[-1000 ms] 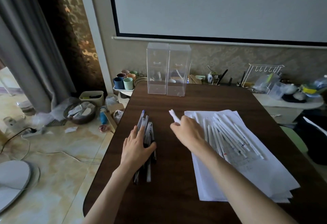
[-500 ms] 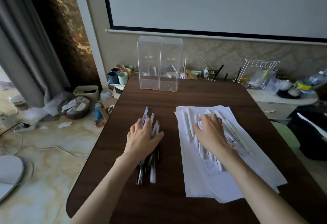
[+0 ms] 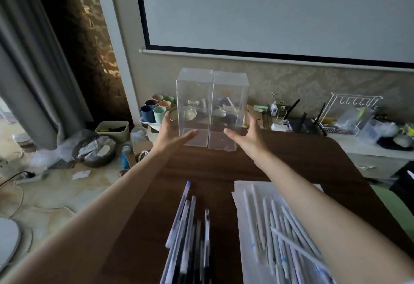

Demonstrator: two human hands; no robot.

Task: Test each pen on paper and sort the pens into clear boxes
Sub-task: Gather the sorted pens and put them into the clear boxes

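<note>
A heavy grey curtain (image 3: 29, 70) is hanging in folds down the left side, and on the marble-patterned floor below it a round dark basket (image 3: 94, 163) is holding crumpled pale wrappers. Beyond the table's far left corner, a cluster of matte cups (image 3: 154, 110) in blue, green and tan is standing on a white tray. The left hand (image 3: 172, 132) is reaching out over the far edge of the dark wood-grain table (image 3: 291, 160), fingers spread wide and thumb pointing across the lower front of the left clear box (image 3: 193, 95); whether it is touching the plastic cannot be told. That tall, square-sided box is standing upright at the far edge, pressing wall to wall against the right clear box (image 3: 230, 104), which is the same shape. The right hand (image 3: 247, 136) is mirroring the other at the right box's outer side, fingers splayed and holding nothing. Near the front edge, between the forearms, a loose bundle of slim pens (image 3: 187, 234) with translucent barrels and dark ends is lying lengthwise on the bare wood, blurred. To its right, a stack of white paper (image 3: 240, 216) is carrying a scatter of thin white pens (image 3: 275, 227), partly covered by the right forearm. Past the table's far right corner, a white wire rack (image 3: 356, 98) with hooks is standing on a pale counter.
</note>
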